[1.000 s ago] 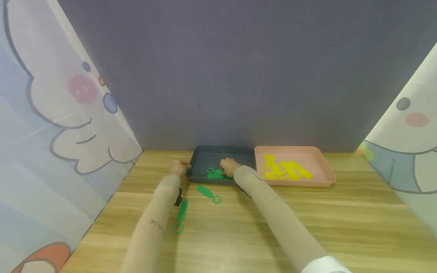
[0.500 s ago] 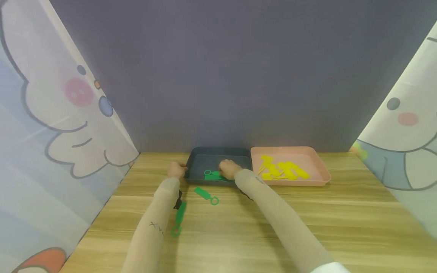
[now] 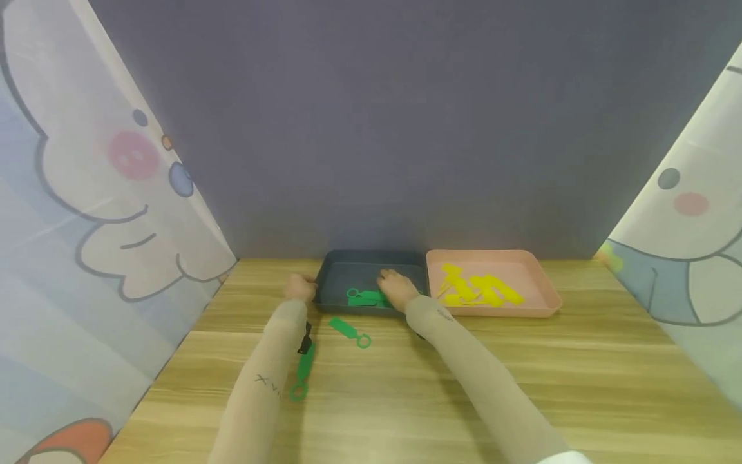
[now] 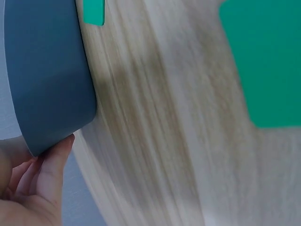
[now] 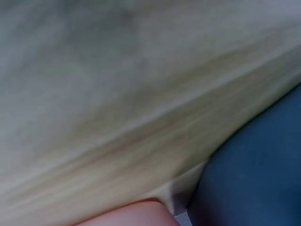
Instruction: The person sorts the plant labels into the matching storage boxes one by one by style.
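My left hand [image 3: 299,287] pinches the left end of the dark blue-grey tray [image 3: 342,261]; in the left wrist view, thumb and fingers [image 4: 54,165] hold its corner. My right hand [image 3: 397,289] is over the tray's front right part, its fingers loosely extended and nothing visible in its grasp; its underside is hidden. Flat green tags [image 3: 364,298], at least one with a ring end, lie in the tray beside that hand. On the table in front, one green ring-ended tag [image 3: 346,328] lies slantwise, and another green tag [image 3: 304,364] lies beside the left forearm.
A pink tray [image 3: 536,283] with several yellow tags [image 3: 487,289] stands directly right of the dark tray. Behind both trays rises a grey panel [image 3: 371,129]. Cartoon-printed sheets [image 3: 145,212] flank the wooden table [image 3: 522,367].
My right hand has shifted slightly right and its fingers have loosened, uncovering more of the green tags in the tray. My left hand keeps its hold on the tray. The head view has shifted slightly.
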A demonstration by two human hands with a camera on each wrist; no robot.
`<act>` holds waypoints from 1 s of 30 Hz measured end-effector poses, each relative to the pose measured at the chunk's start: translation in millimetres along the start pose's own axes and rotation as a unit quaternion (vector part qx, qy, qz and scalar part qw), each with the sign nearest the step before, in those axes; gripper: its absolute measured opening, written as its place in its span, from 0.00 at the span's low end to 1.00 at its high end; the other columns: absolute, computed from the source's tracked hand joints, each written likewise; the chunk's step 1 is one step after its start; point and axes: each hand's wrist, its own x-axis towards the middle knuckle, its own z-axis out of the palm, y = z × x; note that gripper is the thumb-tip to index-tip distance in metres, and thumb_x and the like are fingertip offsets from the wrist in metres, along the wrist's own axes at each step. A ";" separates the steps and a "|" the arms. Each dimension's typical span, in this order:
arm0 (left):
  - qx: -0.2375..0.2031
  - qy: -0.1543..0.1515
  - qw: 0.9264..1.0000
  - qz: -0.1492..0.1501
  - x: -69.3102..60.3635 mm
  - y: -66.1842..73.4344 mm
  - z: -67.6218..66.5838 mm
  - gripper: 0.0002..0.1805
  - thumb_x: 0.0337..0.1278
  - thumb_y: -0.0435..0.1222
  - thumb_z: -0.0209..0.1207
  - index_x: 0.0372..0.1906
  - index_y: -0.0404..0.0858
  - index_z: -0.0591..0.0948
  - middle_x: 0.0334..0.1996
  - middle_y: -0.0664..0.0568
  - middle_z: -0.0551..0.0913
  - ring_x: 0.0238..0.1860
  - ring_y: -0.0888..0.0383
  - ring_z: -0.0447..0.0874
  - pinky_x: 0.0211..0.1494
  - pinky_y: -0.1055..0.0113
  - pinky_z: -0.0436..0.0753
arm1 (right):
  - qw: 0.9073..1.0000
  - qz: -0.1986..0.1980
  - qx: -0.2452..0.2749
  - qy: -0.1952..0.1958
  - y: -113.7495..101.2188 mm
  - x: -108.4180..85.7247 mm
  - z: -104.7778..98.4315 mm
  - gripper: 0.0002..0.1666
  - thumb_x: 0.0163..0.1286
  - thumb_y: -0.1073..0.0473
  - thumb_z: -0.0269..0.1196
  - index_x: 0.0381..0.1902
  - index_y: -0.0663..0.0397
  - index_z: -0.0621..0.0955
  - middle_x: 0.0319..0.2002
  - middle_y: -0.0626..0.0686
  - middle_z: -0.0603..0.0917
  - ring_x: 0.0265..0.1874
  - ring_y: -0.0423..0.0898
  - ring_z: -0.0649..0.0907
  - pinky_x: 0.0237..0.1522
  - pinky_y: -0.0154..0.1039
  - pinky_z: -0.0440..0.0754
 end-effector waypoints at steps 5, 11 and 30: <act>0.011 -0.001 1.000 0.002 -0.4 1.4 2.1 0.15 0.57 0.32 0.53 0.48 0.30 0.79 0.50 0.38 0.80 0.53 0.42 0.76 0.58 0.53 0.74 | 1.000 -0.002 0.002 0.004 3.8 -1.6 0.1 0.17 0.56 0.69 0.64 0.45 0.61 0.80 0.49 0.56 0.78 0.46 0.50 0.79 0.44 0.34 0.82; 0.004 -0.011 1.000 0.001 -0.8 3.7 1.2 0.14 0.58 0.31 0.53 0.48 0.31 0.80 0.50 0.38 0.80 0.54 0.41 0.75 0.58 0.52 0.75 | 1.000 0.001 0.005 -0.018 6.1 -1.6 -2.4 0.17 0.58 0.69 0.63 0.47 0.61 0.79 0.51 0.57 0.77 0.48 0.50 0.78 0.46 0.35 0.81; 0.009 -0.088 0.996 -0.008 8.9 -4.3 -11.0 0.19 0.58 0.36 0.55 0.53 0.31 0.76 0.56 0.37 0.75 0.57 0.41 0.72 0.60 0.51 0.72 | 0.983 -0.028 0.184 0.001 -13.5 -4.7 -34.4 0.12 0.65 0.67 0.56 0.45 0.62 0.81 0.43 0.55 0.83 0.45 0.50 0.82 0.48 0.39 0.80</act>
